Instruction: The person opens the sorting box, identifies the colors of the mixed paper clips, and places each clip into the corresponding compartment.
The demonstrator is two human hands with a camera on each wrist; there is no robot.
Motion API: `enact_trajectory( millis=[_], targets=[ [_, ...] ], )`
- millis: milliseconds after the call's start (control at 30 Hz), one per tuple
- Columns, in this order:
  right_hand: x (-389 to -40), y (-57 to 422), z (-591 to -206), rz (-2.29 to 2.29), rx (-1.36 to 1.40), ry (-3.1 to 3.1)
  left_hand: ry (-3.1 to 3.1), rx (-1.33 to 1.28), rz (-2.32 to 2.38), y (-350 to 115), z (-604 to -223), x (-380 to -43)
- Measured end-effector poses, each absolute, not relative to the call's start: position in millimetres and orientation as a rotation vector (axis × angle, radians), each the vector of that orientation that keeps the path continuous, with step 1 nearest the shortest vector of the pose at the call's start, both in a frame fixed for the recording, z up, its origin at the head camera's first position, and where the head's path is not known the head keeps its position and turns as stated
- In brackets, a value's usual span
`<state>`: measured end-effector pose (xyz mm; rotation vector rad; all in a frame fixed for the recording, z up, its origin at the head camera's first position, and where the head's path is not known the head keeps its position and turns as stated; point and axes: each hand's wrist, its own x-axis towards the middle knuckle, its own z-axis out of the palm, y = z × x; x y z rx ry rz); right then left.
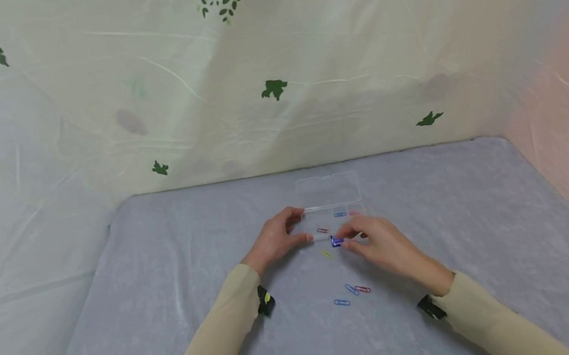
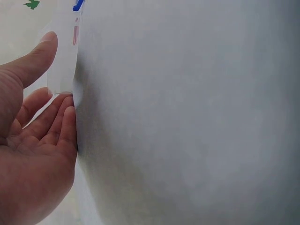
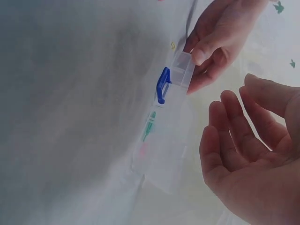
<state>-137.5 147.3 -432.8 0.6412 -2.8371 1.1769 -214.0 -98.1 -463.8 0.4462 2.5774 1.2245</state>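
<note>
The left grip (image 1: 276, 237) is pinching the left end of a clear plastic box (image 1: 332, 205), which is standing open on the worktop (image 1: 222, 341). A red clip (image 1: 322, 230) is lying inside; a yellow clip (image 1: 328, 253) is lying in front. Two blue clips (image 1: 342, 302) and another red clip (image 1: 363, 289) are lying nearer the person. The right grip (image 1: 382, 243) is hovering, fingers spread, by the box's blue latch (image 3: 163, 85).

Clear plastic box (image 3: 182, 69) | lid (image 1: 328, 190) open, far side | blue piece (image 3: 163, 86) at near side | paper clips (image 1: 339, 215) inside
</note>
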Motion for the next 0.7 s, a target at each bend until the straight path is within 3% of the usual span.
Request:
enact_trajectory(
  millis=[700],
  targets=[
    [-103, 170, -443, 1.053, 0.826, -2.862, 2.579, 0.42, 1.198, -97, -461, -213]
  ],
)
